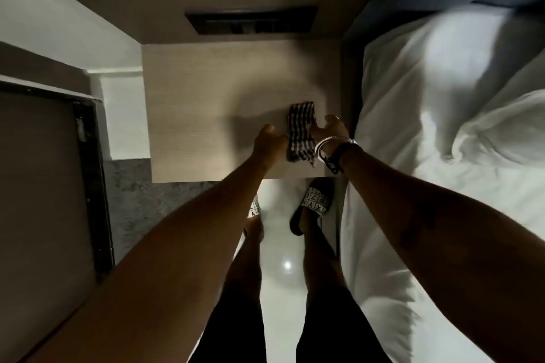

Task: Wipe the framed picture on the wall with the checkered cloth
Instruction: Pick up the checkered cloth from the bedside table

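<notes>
a dark door panel [44, 186] is seen at the far left, with grey speckled floor [141, 194] beside it. a pale wood desk [206, 97] stands in the middle, set against the wall; a dark framed panel [250, 20] is seen just past the desk's far edge, too foreshortened to tell what it is. the left hand [267, 141] is held over the desk's near edge, fingers curled, its grip loose and narrow, touching the left side of the checkered cloth [300, 132]. the cloth lies folded near the desk's near right corner, between both hands. the right hand [327, 130], braceleted at the wrist, is at the cloth's right side; whether its grip is closed on the cloth cannot be told. patterned slippers [312, 203] are seen on glossy white floor below. a white-sheeted bed [442, 127] fills the right.
</notes>
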Tool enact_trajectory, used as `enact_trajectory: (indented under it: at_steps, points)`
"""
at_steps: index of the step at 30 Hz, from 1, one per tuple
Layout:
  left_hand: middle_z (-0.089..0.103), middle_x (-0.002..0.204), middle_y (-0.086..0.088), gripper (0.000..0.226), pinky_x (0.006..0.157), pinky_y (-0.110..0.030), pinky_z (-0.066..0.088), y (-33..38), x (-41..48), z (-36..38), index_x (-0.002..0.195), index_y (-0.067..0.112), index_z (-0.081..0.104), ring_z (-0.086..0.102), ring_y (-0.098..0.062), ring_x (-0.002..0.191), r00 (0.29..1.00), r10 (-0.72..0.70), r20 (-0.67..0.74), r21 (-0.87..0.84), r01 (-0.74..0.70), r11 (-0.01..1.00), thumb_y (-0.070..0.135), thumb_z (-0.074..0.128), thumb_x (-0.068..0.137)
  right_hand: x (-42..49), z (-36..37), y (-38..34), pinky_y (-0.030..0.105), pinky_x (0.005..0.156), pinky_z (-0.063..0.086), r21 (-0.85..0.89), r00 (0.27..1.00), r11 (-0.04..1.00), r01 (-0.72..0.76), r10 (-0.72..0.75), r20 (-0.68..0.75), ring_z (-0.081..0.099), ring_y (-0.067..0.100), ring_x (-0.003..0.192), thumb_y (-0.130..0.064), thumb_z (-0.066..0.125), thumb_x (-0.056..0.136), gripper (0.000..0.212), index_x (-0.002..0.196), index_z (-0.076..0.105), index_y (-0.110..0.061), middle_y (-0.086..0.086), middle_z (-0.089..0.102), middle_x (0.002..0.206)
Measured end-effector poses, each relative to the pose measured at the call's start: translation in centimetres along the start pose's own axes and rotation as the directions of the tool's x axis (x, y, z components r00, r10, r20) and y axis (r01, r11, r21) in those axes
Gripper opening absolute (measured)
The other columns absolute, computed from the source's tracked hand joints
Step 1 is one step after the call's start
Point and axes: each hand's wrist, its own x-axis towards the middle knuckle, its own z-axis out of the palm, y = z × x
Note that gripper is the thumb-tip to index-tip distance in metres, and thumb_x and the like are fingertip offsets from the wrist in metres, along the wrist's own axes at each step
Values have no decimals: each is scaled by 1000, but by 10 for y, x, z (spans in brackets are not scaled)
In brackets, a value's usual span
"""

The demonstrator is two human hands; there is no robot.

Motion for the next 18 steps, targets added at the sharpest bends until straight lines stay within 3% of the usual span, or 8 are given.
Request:
enact_trajectory:
  at_steps: [3,6,9,11,12,15,17,18]
  points:
    - [46,146,-28,59,108,-50,42,1,21,15,143,-7,39,45,-42,134,997,-62,50,-73,66,995,9,55,88,24,7,6,32,105,44,4,1000,1000,-25,25,9,52,32,131,-24,73,86,74,148,36,-8,17,49,147]
    - [54,138,-28,53,104,-47,47,-5,37,27,141,-3,44,53,-40,127,993,-75,88,-162,88,983,9,56,90,41,18,16,30,98,44,16,998,999,-52,51,25,56,30,125,-24,75,83,72,144,40,-8,15,58,137]
    - [57,134,-24,51,98,-41,49,-8,49,38,142,1,44,59,-34,118,988,-89,126,-273,121,954,4,54,92,56,26,22,24,83,48,38,999,999,-28,29,-25,62,27,113,-21,78,79,46,118,58,-8,9,68,116]
    - [61,127,-24,44,96,-42,50,-10,55,42,136,-2,50,61,-31,110,985,-84,152,-313,129,941,3,54,92,65,31,22,10,71,45,73,1000,997,-4,5,-5,62,21,106,-15,79,78,23,93,62,-13,-3,66,93]
    - [63,123,-23,39,93,-43,51,-9,56,43,130,-4,54,61,-31,106,985,-68,157,-321,116,940,3,55,92,67,32,21,9,73,45,86,999,996,-2,-1,33,60,20,107,-13,78,79,22,96,63,-11,-4,64,94]
    - [62,126,-26,35,92,-43,51,-8,57,41,126,-9,56,61,-38,112,985,-71,158,-280,114,953,5,51,95,65,30,18,31,92,53,188,968,970,-156,112,225,68,28,106,-10,78,80,48,124,61,0,12,68,118]
    - [58,133,-28,38,93,-45,50,-9,51,36,129,-7,55,57,-41,122,976,-91,197,-281,145,949,8,53,94,57,23,18,35,69,61,215,943,953,-215,145,299,75,26,82,-11,78,80,44,121,64,-4,14,72,102]
    - [59,134,-26,39,92,-45,51,-8,46,33,129,-4,56,57,-40,123,968,-100,231,-309,170,936,10,57,93,52,19,17,38,68,61,225,934,946,-235,156,322,74,28,83,-12,79,80,42,119,65,-4,13,71,100]
